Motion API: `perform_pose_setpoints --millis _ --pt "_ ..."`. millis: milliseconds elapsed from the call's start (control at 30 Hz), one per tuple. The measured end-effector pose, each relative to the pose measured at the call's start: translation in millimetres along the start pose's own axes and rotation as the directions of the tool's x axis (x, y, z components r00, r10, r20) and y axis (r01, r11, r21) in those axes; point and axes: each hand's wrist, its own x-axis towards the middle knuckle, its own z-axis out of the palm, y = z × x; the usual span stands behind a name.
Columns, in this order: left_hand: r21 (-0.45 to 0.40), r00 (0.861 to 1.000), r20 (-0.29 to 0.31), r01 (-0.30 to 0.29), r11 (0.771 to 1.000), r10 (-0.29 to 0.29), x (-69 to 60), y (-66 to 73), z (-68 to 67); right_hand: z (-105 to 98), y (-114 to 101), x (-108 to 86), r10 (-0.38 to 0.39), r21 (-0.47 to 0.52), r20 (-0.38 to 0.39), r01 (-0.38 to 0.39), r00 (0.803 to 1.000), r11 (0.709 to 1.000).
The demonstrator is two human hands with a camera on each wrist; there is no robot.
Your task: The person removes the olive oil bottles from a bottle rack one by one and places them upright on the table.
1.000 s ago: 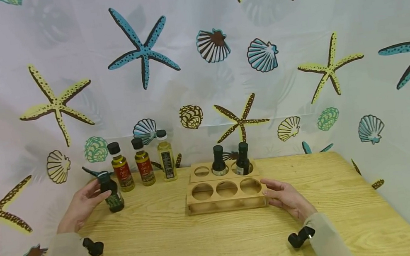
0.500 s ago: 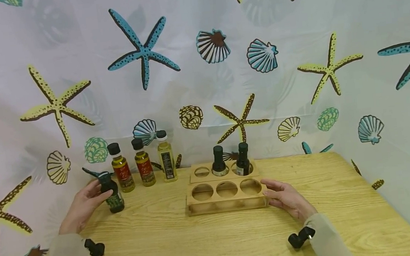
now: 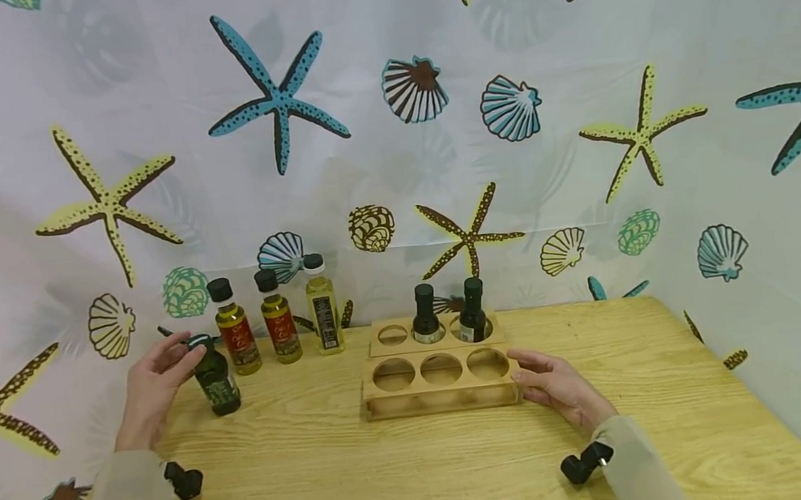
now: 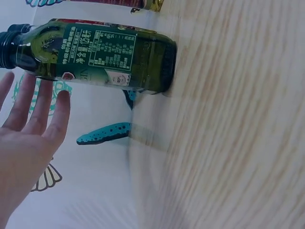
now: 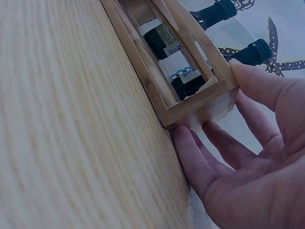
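Note:
My left hand [image 3: 156, 385] is at the top of a green glass bottle [image 3: 217, 387], its thumb and fingers close about the dark cap [image 3: 201, 342]. In the left wrist view its fingers [image 4: 56, 119] extend loosely beside the neck of the bottle [image 4: 97, 57], and the thumb is hidden. The bottle stands on the table. My right hand [image 3: 560, 388] holds the right end of a stepped wooden bottle rack [image 3: 446, 400]. In the right wrist view the thumb [image 5: 257, 81] lies at the rack's upper corner, the other fingers against the end panel.
Two dark bottles [image 3: 426, 316] stand in the rack's back row, at its middle and right holes. Left of the rack, two red-labelled oil bottles [image 3: 282, 328] and a clear yellow oil bottle [image 3: 324, 311] stand near the patterned curtain [image 3: 391, 161] behind the wooden table [image 3: 424, 476].
My left hand has moved up from the green bottle's neck and shoulder to its cap, with its fingers loosening. The bottle still stands in the same place. My right hand has stayed still.

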Motion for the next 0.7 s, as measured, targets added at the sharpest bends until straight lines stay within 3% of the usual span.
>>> perform_pose_setpoints --millis 167,367,467,600,700 --pt "-0.082 0.987 -0.16 -0.012 0.997 -0.002 -0.2 9.2 9.7 -0.3 -1.0 -0.6 -0.002 -0.003 0.008 0.002 1.0 1.0" --pt "-0.147 0.942 -0.331 -0.003 0.989 -0.046 -1.3 21.1 21.9 -0.9 -0.2 0.4 -0.003 -0.001 0.002 0.003 1.0 1.0" --pt "-0.156 0.927 -0.374 -0.03 0.987 -0.031 -5.2 27.5 25.1 -0.7 0.7 0.4 0.002 0.001 0.003 -0.002 1.0 1.0" --pt "-0.206 0.919 -0.395 -0.084 0.975 -0.004 -9.4 36.6 29.1 0.2 0.5 -0.8 0.004 0.001 0.004 -0.004 1.0 1.0" --pt "-0.272 0.912 -0.41 -0.138 0.952 0.015 -11.0 42.3 32.4 0.8 -0.5 -1.9 0.003 -0.004 0.008 -0.003 1.0 1.0"
